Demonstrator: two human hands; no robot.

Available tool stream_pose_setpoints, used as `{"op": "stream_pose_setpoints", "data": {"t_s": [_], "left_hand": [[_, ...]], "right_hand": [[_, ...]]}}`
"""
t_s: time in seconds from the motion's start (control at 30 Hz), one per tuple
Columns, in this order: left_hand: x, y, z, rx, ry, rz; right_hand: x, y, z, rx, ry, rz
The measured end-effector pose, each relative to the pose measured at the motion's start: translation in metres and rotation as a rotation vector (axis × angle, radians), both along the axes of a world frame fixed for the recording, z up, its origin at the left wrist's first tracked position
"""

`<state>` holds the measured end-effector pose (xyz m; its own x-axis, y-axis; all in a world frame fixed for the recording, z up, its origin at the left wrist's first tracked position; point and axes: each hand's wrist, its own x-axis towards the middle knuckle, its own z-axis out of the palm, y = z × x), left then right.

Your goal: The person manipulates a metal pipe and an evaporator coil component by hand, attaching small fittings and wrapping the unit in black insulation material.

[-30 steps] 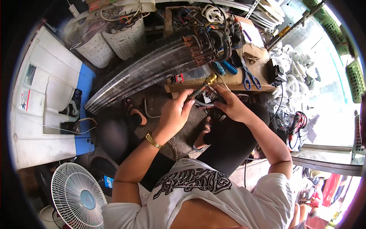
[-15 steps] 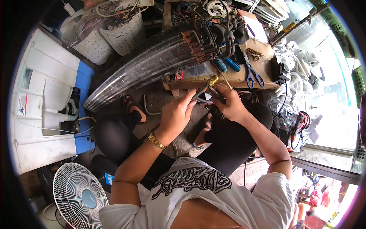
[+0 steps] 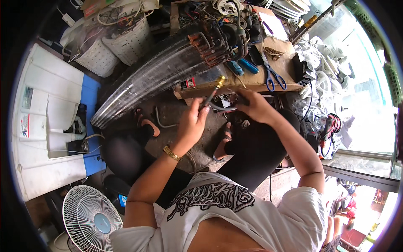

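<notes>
My left hand (image 3: 194, 124) is closed round a thin tube (image 3: 213, 95) that slants up and away between my knees. At its far tip sits a brass fitting (image 3: 220, 81), shiny and gold-coloured. From near my left fingers a grey tube (image 3: 222, 108) curves across toward my right hand (image 3: 257, 108). That hand is closed, thumb and fingers bent round something dark whose kind is hidden. The fitting stands apart from my right fingers, just in front of the bench edge.
A finned coil (image 3: 155, 69) with copper bends lies across the low wooden bench (image 3: 252, 82). Blue-handled scissors (image 3: 275, 78) and blue tools (image 3: 247, 66) rest there. A blue-and-white unit (image 3: 54, 122) and a fan (image 3: 94, 218) stand left; white parts (image 3: 327, 75) pile up right.
My right fingers have come away from the brass fitting, which now shows fully. The fitting and tube have swung left and away from me in my left hand.
</notes>
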<state>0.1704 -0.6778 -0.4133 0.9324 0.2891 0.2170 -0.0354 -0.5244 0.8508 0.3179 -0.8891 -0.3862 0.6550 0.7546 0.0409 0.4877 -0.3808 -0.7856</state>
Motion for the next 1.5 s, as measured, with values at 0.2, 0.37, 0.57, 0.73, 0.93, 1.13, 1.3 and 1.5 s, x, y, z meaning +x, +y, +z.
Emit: {"op": "stream_pose_setpoints", "data": {"t_s": [0.2,0.37,0.57,0.73,0.93,1.13,1.3,1.5], "left_hand": [[-0.017,0.034,-0.028,-0.176,0.214,-0.032],[0.002,0.004,-0.068,-0.588,0.385,-0.301],[-0.013,-0.002,-0.099,-0.838,0.292,-0.145],[-0.008,-0.028,-0.128,-0.691,0.096,-0.157],[0.003,-0.031,-0.198,-0.617,0.183,-0.031],[-0.019,0.073,-0.309,-0.270,0.384,0.567],[-0.036,0.152,-0.350,0.366,0.748,0.747],[-0.020,0.180,-0.385,0.239,0.941,0.882]], "right_hand": [[0.118,-0.034,0.019,-0.428,0.095,-0.301],[0.247,-0.120,-0.055,-0.414,-0.162,-0.535],[0.166,-0.035,-0.019,-0.421,-0.417,-0.267],[0.020,-0.005,-0.010,-0.750,0.491,0.344],[-0.075,0.035,-0.203,-0.208,1.031,-0.017],[-0.102,0.054,-0.352,-0.023,1.325,-0.392],[-0.096,0.070,-0.376,-0.161,1.288,-0.530],[-0.115,0.090,-0.363,-0.414,1.032,-0.565]]}}
